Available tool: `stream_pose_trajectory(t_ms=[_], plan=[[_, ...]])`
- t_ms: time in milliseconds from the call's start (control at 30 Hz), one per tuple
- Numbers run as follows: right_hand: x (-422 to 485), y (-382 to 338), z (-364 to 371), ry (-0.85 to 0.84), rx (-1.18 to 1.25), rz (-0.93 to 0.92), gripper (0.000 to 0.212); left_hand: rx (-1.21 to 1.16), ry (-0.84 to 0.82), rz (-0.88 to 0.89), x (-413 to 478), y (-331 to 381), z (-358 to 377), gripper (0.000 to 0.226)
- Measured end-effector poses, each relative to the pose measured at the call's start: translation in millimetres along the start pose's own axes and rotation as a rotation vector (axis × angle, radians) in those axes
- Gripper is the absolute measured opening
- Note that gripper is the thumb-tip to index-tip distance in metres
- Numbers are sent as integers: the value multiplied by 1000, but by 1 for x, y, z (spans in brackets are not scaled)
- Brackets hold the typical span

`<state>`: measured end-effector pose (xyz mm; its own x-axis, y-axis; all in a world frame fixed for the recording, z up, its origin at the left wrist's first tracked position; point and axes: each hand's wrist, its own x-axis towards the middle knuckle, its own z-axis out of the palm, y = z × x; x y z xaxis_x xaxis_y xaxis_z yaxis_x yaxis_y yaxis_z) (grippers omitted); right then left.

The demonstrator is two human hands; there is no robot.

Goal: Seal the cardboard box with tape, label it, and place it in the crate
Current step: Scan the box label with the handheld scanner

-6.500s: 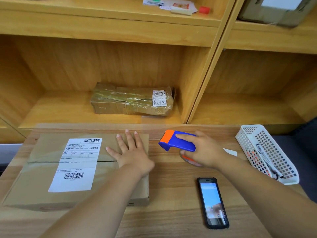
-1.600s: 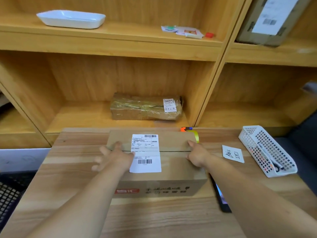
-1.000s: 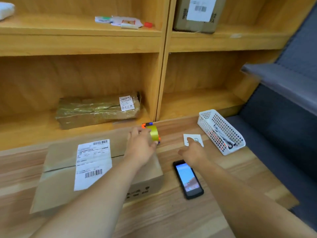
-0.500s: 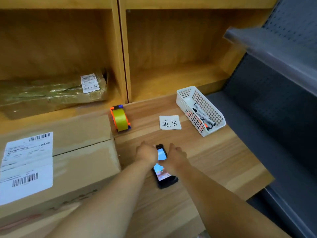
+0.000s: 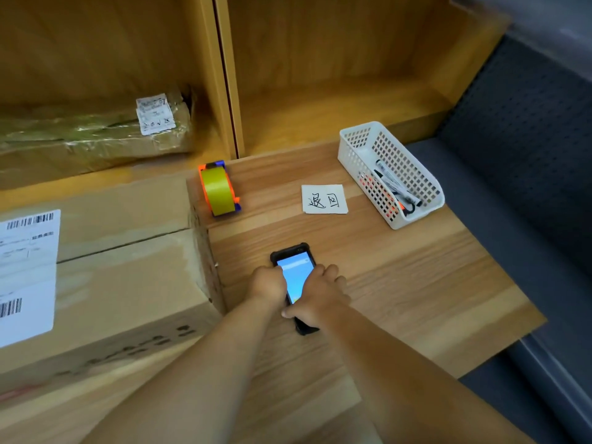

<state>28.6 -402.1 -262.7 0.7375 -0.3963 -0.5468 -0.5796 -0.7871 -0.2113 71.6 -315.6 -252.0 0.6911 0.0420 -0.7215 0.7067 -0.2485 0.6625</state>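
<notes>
The cardboard box (image 5: 121, 283) lies on the wooden table (image 5: 400, 283) at the left, with a white shipping label (image 5: 25, 274) on its top. An orange and blue tape dispenser (image 5: 218, 189) with yellow tape stands behind the box's right corner. Both hands are at a black phone (image 5: 293, 277) with a lit screen, right of the box. My left hand (image 5: 268, 285) grips its left edge. My right hand (image 5: 317, 294) covers its right side and lower end. A small handwritten paper label (image 5: 324, 199) lies beyond the phone.
A white mesh basket (image 5: 390, 173) with markers sits at the table's far right corner. A taped parcel (image 5: 93, 136) lies in the left shelf bay. The table's right edge drops to a dark grey bench (image 5: 512, 203).
My hands left the box and moved right to the phone. The view swung right, so the box is now at the left edge. Since half a second ago both hands closed tighter around the phone.
</notes>
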Motion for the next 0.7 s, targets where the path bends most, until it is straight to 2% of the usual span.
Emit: stream_pose_trajectory(t_ms=[167,300,367,500,633,700], plan=[[-3,0,-13,12,72,32,87,-127,-70,-64,-10,12,-1,29],[-12,-3,-39,48,131,1,82,-205,-129,-45,-25,30,-4,16],[-17,-6,-56,73,174,-25,81,-279,-169,-48,-36,43,-9,23],[-30,-13,-88,117,278,-77,81,-349,-221,23,-55,69,-18,32],[-50,-35,-116,165,264,-156,89,-397,-251,97,-81,97,-40,12],[-60,-47,-126,166,275,-193,94,-421,-264,133,-89,106,-53,13]])
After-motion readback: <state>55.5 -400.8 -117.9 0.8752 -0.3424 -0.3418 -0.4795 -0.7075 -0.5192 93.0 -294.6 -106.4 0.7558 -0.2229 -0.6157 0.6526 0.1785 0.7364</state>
